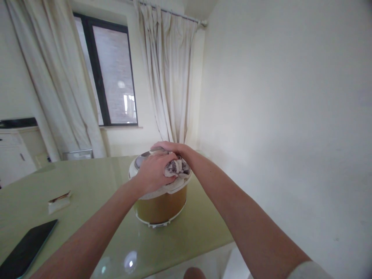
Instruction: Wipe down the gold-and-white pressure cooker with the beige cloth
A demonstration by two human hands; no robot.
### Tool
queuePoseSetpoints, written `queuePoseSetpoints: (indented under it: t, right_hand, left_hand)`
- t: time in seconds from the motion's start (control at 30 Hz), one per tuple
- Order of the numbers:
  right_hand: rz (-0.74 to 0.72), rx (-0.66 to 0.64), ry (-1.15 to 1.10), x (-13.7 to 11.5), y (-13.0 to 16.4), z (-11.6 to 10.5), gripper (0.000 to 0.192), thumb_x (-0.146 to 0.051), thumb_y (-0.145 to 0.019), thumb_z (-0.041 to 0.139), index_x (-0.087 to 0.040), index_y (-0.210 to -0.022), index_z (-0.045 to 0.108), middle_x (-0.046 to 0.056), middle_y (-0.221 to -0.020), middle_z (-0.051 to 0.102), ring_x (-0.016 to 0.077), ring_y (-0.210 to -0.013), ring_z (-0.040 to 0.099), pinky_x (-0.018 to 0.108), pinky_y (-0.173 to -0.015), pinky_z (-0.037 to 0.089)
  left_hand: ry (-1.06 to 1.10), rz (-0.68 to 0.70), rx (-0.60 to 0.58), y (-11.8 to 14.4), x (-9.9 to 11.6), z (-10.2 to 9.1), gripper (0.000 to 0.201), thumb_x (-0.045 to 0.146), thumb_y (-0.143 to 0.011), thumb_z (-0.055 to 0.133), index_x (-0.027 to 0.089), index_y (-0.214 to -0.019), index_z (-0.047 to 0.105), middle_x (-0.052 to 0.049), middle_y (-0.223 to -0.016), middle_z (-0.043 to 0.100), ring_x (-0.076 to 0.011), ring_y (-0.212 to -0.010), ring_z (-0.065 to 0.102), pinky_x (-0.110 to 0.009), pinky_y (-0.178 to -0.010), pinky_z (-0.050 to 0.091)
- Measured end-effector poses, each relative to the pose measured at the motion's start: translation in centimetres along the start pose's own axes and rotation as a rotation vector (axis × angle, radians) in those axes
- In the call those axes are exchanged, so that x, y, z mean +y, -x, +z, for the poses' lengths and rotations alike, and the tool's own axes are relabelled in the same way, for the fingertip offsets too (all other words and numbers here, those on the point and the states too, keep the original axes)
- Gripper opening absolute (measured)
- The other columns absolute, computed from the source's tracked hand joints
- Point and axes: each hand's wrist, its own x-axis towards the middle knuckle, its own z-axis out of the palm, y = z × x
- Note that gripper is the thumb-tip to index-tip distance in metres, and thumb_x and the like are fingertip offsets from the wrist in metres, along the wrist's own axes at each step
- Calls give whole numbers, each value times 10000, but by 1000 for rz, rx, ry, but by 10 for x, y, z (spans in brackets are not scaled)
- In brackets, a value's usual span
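A round appliance (161, 207) with a white top and a gold-coloured side stands on the table. Its exact kind is not clear. My left hand (155, 172) is closed on a crumpled whitish cloth with dark patches (176, 167), pressed against the top. Loose folds of the cloth spread toward the right rim. Just behind, my right hand (167, 146) reaches over the far part of the top, its fingers lying out to the left over something pale. My left hand and the cloth partly hide what lies beneath it.
The glossy green table (113, 217) has its near edge at lower right. A dark tablet-like device (27, 248) lies at lower left, with a small brown-and-white item (59, 199) beyond it. A white wall (285, 116) borders the right side; curtains (171, 73) and a window (114, 73) stand behind.
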Motion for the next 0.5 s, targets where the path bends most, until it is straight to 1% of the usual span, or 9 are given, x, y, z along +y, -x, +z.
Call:
queuePoseSetpoints:
  t: [0.07,0.13,0.23,0.3,0.37,0.43,0.5]
  right_hand:
    - [-48,56,21,-1,6,3,192,-253,-943,589,-178,-881,755,9,-911,773,177,-918,670,245,-921,522]
    - [-57,73,30,-2,13,7,184,-241,-941,587,-190,-925,763,7,-957,780,188,-957,672,260,-941,523]
    - [-54,89,44,-3,22,13,206,-282,-958,574,-196,-966,761,22,-984,775,214,-960,675,309,-931,535]
    - [-68,106,76,-2,26,15,243,-339,-980,556,-211,-993,762,31,-1021,770,237,-985,676,347,-935,537]
    - [-154,122,158,-1,28,15,224,-319,-974,564,-221,-986,765,36,-1081,764,253,-1086,660,370,-1009,505]
    - [-287,148,256,1,28,13,185,-222,-942,578,-214,-950,762,43,-1127,758,251,-1205,619,370,-1118,427]
    - [-359,166,303,3,28,12,209,-150,-923,555,-207,-935,756,41,-1142,757,237,-1249,598,363,-1170,368]
  left_hand:
    - [-3,27,1,12,-2,-1,405,411,-773,746,284,-1154,694,-70,-1171,760,-338,-1099,695,-450,-935,520]
    - [8,72,-17,28,-7,0,435,382,-730,778,294,-1150,708,-68,-1164,765,-331,-1097,698,-437,-942,521]
    - [69,102,-31,53,-22,2,385,375,-733,774,298,-1106,717,-58,-1145,774,-306,-1089,701,-401,-931,529]
    - [113,43,-11,65,-37,1,373,415,-779,736,296,-1131,712,-55,-1159,775,-293,-1081,705,-386,-931,535]
    - [136,-78,30,69,-53,-2,455,496,-803,705,290,-1209,697,-59,-1210,770,-298,-1092,711,-388,-954,536]
    - [139,-202,56,64,-66,-5,551,579,-817,670,283,-1281,677,-63,-1250,766,-311,-1115,714,-393,-977,530]
    - [135,-289,49,52,-75,-9,580,627,-843,621,277,-1303,668,-59,-1209,782,-315,-1092,725,-391,-962,532]
